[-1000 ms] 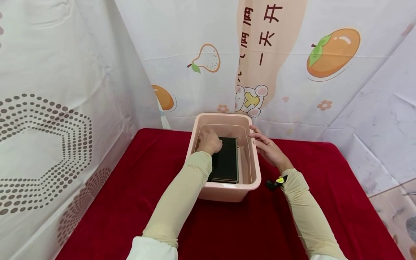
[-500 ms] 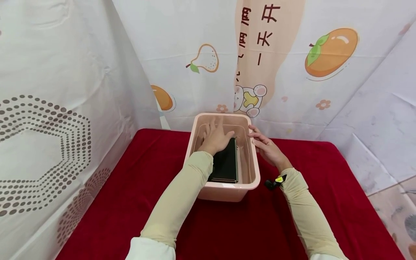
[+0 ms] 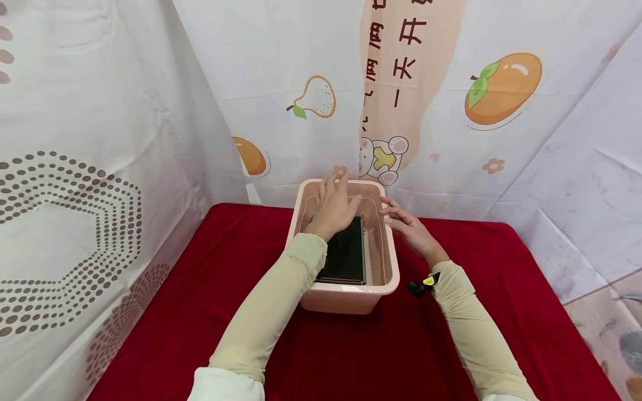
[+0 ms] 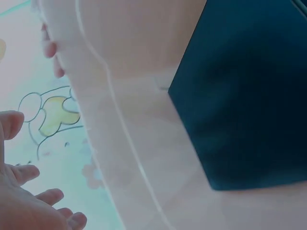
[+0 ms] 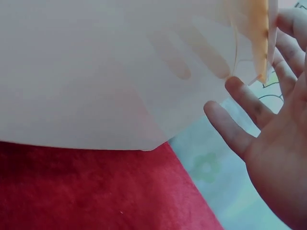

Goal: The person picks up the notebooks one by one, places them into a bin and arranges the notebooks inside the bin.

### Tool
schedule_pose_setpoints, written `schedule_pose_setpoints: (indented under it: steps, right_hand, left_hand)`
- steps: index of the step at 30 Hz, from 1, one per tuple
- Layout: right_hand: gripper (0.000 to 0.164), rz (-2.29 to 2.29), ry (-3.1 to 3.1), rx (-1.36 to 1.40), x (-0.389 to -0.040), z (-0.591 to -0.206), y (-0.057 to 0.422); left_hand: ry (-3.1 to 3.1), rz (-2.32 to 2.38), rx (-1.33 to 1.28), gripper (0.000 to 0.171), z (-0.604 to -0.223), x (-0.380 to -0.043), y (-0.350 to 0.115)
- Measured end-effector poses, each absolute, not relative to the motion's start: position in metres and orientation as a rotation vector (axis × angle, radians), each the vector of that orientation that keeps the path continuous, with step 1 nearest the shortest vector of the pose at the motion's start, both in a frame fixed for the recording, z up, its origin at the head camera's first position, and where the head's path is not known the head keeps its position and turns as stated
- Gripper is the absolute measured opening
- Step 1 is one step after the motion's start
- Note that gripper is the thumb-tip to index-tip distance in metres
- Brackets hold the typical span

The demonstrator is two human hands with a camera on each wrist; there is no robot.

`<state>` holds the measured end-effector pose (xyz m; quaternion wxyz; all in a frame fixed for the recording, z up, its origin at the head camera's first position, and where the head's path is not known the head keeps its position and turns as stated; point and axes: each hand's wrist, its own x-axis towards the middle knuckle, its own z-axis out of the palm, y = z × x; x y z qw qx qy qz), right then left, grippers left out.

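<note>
A pale pink plastic basin (image 3: 346, 302) stands on the red cloth in the head view. In it lies a dark, flat rectangular item (image 3: 343, 259) with straight edges and a sharp corner, its far part hidden by my left hand (image 3: 334, 210). That hand is held over the basin's far left portion, fingers spread and holding nothing; the left wrist view shows the dark item (image 4: 244, 105) beside it. My right hand (image 3: 413, 234) is at the basin's right rim, fingertips against it. Its fingers look extended along the outer wall in the right wrist view.
Red cloth (image 3: 220, 278) covers the table around the basin. Behind it hangs a white printed curtain (image 3: 281, 44) with fruit drawings, close to the basin's far rim. A small black device with a yellow label (image 3: 429, 280) is strapped at my right wrist.
My left hand has risen from inside the basin toward its far rim, and its fingers have spread. The right hand has stayed at the right rim.
</note>
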<state>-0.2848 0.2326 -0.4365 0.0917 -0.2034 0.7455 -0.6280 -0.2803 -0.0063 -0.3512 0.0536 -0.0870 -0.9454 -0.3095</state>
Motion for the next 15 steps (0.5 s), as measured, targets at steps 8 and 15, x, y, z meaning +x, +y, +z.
schedule_pose_setpoints:
  steps: [8, 15]
  right_hand:
    - [0.039, -1.452, 2.545, -0.701, -0.280, -0.406, 0.242]
    - [0.032, -1.043, 2.854, -0.915, -0.272, -0.392, 0.228]
  left_hand:
    - [-2.819, -0.906, -0.322, 0.056, -0.326, -0.277, -0.019]
    - [-2.786, -0.936, -0.329, 0.069, -0.310, -0.281, -0.035]
